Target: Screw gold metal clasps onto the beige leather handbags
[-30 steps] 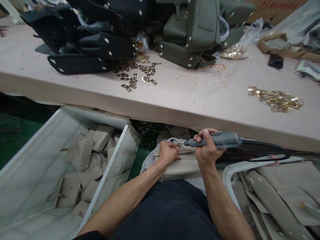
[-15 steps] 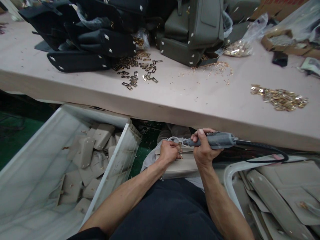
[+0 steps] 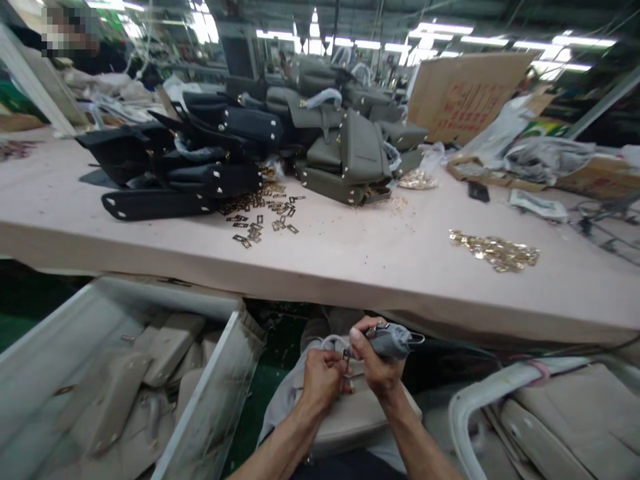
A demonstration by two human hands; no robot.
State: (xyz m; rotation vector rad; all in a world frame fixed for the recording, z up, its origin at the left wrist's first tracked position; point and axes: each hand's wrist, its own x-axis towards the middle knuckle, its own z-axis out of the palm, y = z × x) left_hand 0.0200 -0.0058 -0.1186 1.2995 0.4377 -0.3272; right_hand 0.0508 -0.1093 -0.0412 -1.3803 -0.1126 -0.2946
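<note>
My left hand [image 3: 321, 381] is closed, its thumb and fingertips pinching a small metal fitting [image 3: 346, 360] at the top of a beige handbag [image 3: 357, 417]. The bag rests on my lap over a pale grey cloth. In my right hand [image 3: 380, 365] is a grey electric screwdriver [image 3: 395, 341] with a wire hanging loop at its rear end. My right fingers wrap the tool close beside the fitting. The screwdriver's tip is hidden by my fingers, so I cannot tell whether it touches the metal.
A white bin [image 3: 200, 400] of beige bags stands left, and a white-rimmed container [image 3: 463, 417] of beige pieces right. The pink-covered table [image 3: 320, 267] carries black bags [image 3: 165, 203], green bags [image 3: 367, 150], loose buckles [image 3: 255, 230], a gold fittings pile [image 3: 495, 252] and a carton [image 3: 465, 100].
My view has tilted up, showing more of the workshop. The screwdriver has turned, its rear end now pointing more toward me. Both hands remain close together over the bag.
</note>
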